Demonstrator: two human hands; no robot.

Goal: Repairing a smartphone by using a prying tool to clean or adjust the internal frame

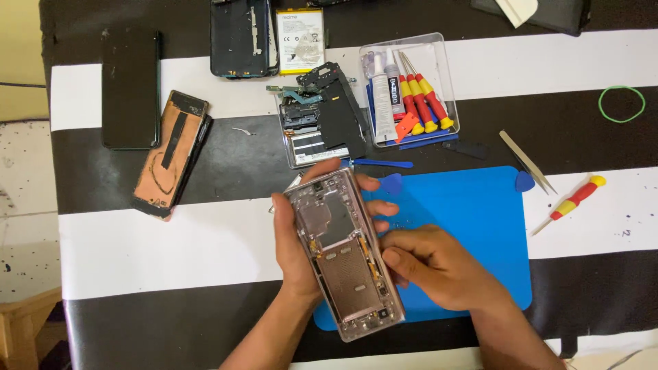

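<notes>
Black glass comes first: a dark panel (pixel 130 88) lies well to the upper left of the blue mat (pixel 473 226), and just right of that panel, still left of the mat, a copper-backed screen (pixel 171 154) rests face down. Farther right, above the mat's left end, sit a dark back shell (pixel 241 38) and a white battery (pixel 299 40), with a tray of loose boards (pixel 322 120) below them, so a good deal of stripping looks already done on other handsets. Over the mat's left edge the left hand (pixel 291 240) wraps its fingers round an opened phone (pixel 343 253), holding it tilted with its back cover off and its plates and cables bared. The right hand (pixel 432 264), over the mat's lower middle, is curled narrow with thumb and fingertips pressed against the phone's right side; whether it pinches anything small cannot be told. The phone's inner plates look still in place, so most of its work seems left. Above the mat stands a clear box of screwdrivers (pixel 411 89); off its upper right corner lie tweezers (pixel 528 163), then a red-and-yellow screwdriver (pixel 572 202), and beyond them a green band (pixel 622 104).
</notes>
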